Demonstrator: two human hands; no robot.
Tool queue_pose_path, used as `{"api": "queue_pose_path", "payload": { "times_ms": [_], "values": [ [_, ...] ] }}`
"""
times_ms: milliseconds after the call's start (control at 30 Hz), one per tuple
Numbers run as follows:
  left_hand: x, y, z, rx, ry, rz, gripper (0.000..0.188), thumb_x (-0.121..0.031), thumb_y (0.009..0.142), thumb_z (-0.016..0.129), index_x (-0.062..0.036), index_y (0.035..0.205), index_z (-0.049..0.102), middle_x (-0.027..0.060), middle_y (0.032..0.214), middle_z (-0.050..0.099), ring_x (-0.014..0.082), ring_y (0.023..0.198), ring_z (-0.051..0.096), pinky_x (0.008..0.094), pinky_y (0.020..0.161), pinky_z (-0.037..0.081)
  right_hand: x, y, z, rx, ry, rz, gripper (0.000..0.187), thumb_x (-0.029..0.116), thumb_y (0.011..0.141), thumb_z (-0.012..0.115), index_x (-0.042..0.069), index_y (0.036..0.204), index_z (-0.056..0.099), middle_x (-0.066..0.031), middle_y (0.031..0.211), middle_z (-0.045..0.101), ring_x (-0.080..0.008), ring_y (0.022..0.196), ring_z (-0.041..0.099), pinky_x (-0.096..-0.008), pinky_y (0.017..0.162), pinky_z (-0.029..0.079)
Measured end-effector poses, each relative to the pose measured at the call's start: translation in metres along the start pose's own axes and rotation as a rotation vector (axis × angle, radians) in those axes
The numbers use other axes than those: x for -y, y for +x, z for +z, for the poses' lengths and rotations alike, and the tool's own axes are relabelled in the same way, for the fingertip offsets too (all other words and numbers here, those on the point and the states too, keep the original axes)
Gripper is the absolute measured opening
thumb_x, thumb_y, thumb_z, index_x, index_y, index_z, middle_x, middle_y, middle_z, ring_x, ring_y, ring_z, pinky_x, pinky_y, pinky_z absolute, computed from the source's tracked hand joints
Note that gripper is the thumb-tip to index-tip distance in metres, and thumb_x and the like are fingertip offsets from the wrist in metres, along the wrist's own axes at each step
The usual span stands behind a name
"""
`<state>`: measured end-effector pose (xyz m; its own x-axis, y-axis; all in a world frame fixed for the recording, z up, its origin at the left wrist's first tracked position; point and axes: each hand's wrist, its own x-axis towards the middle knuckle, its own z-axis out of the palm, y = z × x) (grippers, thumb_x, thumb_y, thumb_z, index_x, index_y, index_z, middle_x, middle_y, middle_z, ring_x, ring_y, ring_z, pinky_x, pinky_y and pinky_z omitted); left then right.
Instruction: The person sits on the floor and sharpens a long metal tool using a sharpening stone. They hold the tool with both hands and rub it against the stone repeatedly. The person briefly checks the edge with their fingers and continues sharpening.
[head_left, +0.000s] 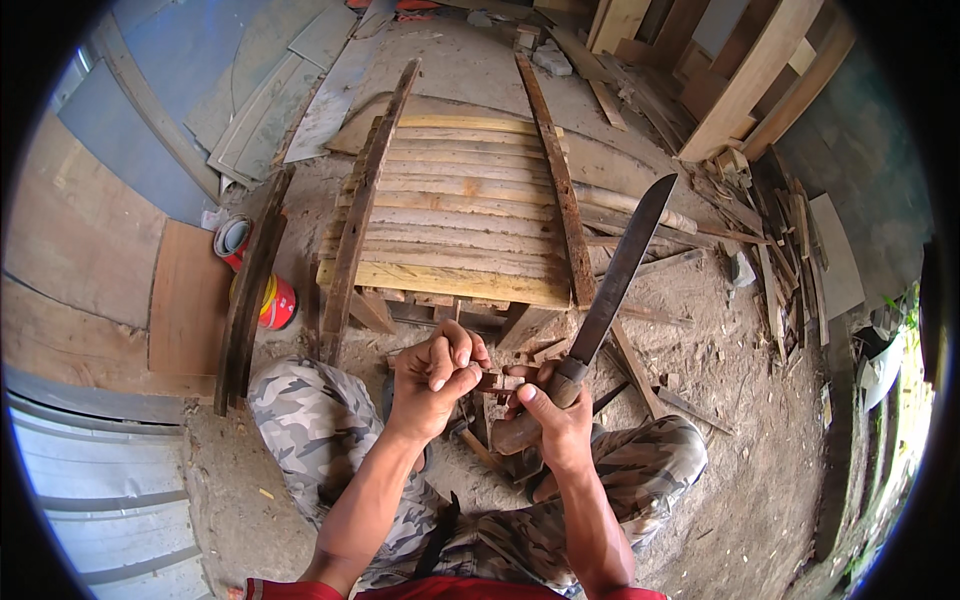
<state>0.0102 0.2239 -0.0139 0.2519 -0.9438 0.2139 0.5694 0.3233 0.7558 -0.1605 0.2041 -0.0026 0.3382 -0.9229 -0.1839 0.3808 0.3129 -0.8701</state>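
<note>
A machete with a long dark blade and a wooden handle is in my right hand, its blade slanting up and to the right. The fingers of that hand also reach a small brown piece of wood between my two hands. My left hand is closed in a pinch beside the left end of that piece. What its fingertips hold is too small to make out. Just beyond my hands stands a low slatted wooden platform, with two long dark battens lying lengthwise over its sides.
Red tins stand at the left beside dark leaning planks. Scrap wood is heaped along the right side, below upright boards. Offcuts and chips litter the dirt floor around my camouflage-clad legs.
</note>
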Motion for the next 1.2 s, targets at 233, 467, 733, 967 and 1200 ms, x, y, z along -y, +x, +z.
{"api": "queue_pose_path", "payload": {
  "times_ms": [233,467,733,967,1200],
  "values": [
    [-0.0015,-0.0002,0.0008,-0.012,-0.027,-0.017,0.049,0.021,0.076,0.057,-0.0184,0.061,0.033,-0.0033,0.086,0.046,0.0146,0.094,0.054,0.0338,0.085,0.047,-0.0034,0.0002,0.0000,-0.022,-0.013,-0.002,0.033,0.008,0.086,0.076,0.004,0.104,0.048,-0.0197,0.110,0.065,-0.0212,0.076,0.065,-0.0368,0.065,0.058],
    [-0.0020,0.0009,0.0023,-0.037,-0.016,-0.050,0.049,0.021,0.074,0.058,-0.0212,0.060,0.036,-0.0065,0.083,0.047,0.0136,0.093,0.055,0.0357,0.086,0.051,-0.0040,0.0004,-0.0009,-0.021,-0.011,0.001,0.031,0.008,0.086,0.076,0.003,0.102,0.049,-0.0197,0.110,0.065,-0.0209,0.076,0.066,-0.0368,0.065,0.058],
    [-0.0021,0.0003,0.0026,-0.018,-0.031,-0.032,0.046,0.022,0.075,0.053,-0.0181,0.062,0.035,-0.0029,0.086,0.045,0.0157,0.093,0.054,0.0340,0.084,0.047,-0.0033,-0.0002,-0.0025,0.017,0.009,0.010,0.027,0.005,0.089,0.072,0.003,0.101,0.048,-0.0205,0.113,0.066,-0.0189,0.081,0.065,-0.0342,0.069,0.058],
    [0.0005,0.0000,-0.0008,-0.008,0.014,-0.015,0.044,0.020,0.077,0.055,-0.0172,0.064,0.035,-0.0019,0.087,0.048,0.0152,0.093,0.054,0.0326,0.083,0.046,-0.0038,-0.0010,-0.0011,0.025,0.012,0.011,0.028,0.003,0.089,0.071,0.003,0.104,0.047,-0.0209,0.113,0.066,-0.0188,0.081,0.066,-0.0342,0.069,0.058],
    [0.0011,0.0005,0.0027,0.136,0.411,-0.130,0.032,-0.037,0.099,0.052,-0.0052,0.101,0.054,0.0057,0.103,0.061,0.0135,0.101,0.056,0.0291,0.089,0.046,-0.0007,-0.0004,0.0029,0.004,0.022,0.022,0.028,0.001,0.089,0.071,0.003,0.105,0.047,-0.0198,0.113,0.066,-0.0186,0.081,0.066,-0.0341,0.069,0.057]
  ]
}}
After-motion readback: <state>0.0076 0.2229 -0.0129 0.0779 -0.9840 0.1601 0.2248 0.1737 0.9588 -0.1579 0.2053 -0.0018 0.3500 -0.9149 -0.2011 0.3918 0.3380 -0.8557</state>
